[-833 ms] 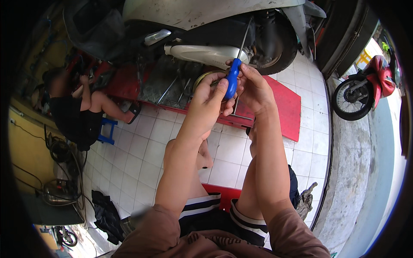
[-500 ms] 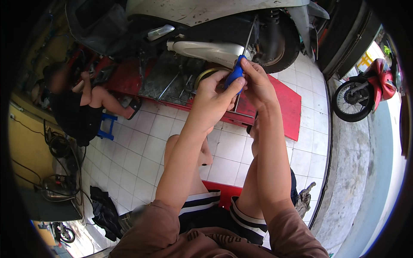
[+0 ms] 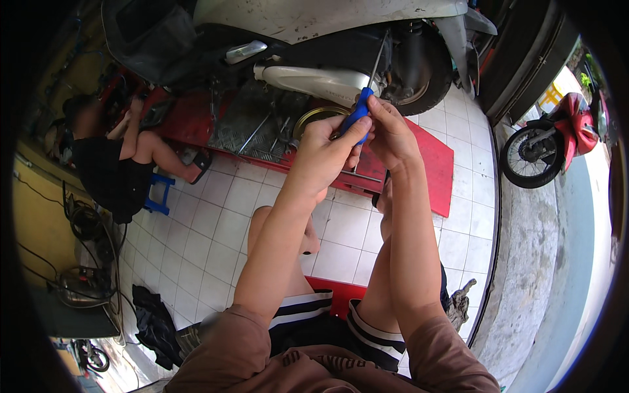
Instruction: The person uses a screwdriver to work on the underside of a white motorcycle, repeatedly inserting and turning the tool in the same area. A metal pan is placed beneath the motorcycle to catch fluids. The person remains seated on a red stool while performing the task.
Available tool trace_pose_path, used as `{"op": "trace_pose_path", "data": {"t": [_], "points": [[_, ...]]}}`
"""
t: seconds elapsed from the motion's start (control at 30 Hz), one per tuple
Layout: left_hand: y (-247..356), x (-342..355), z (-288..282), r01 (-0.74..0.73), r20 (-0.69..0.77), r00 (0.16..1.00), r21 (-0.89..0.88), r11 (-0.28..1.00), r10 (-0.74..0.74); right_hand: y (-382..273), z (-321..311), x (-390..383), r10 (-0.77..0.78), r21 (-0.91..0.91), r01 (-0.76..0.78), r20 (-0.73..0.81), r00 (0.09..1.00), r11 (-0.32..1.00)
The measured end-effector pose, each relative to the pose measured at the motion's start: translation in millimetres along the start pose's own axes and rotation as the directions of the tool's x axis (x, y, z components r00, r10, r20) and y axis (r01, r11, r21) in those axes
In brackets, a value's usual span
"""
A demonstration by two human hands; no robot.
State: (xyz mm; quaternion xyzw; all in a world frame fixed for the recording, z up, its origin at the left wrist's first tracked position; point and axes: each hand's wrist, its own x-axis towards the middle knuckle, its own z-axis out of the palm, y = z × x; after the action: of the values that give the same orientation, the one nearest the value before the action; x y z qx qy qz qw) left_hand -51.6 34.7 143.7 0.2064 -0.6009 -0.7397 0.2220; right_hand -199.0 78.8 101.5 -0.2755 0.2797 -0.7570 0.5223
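A screwdriver with a blue handle and a long thin metal shaft points up and away, its tip in front of the dark side of a scooter. My left hand is closed around the lower part of the handle. Further up it, the fingers of my right hand pinch the handle. The shaft crosses in front of the scooter near its rear wheel. Whether the tip touches anything I cannot tell.
The scooter stands on a red lift platform with a metal plate, where metal rods and a round golden ring lie. At left another person sits on a blue stool. A red motorcycle stands at right.
The whole view has shifted slightly. Both hands keep their hold on the screwdriver, whose handle has tilted a little. The person at left has raised a hand slightly.
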Motion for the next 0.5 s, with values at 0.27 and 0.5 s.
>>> {"op": "trace_pose_path", "data": {"t": [0.27, 0.5], "points": [[7.7, -9.4, 10.0, -0.074, -0.091, 0.994, -0.072, 0.995, 0.068, 2.4, -7.2, 4.1, -0.044, 0.137, 0.02, 0.176, 0.983, 0.99], [-0.1, -10.4, 13.2, -0.243, -0.167, 0.937, 0.317, 0.917, 0.306, -1.1, 9.2, -3.9, -0.04, 0.209, 0.03, 0.044, 0.998, 0.977]]}}
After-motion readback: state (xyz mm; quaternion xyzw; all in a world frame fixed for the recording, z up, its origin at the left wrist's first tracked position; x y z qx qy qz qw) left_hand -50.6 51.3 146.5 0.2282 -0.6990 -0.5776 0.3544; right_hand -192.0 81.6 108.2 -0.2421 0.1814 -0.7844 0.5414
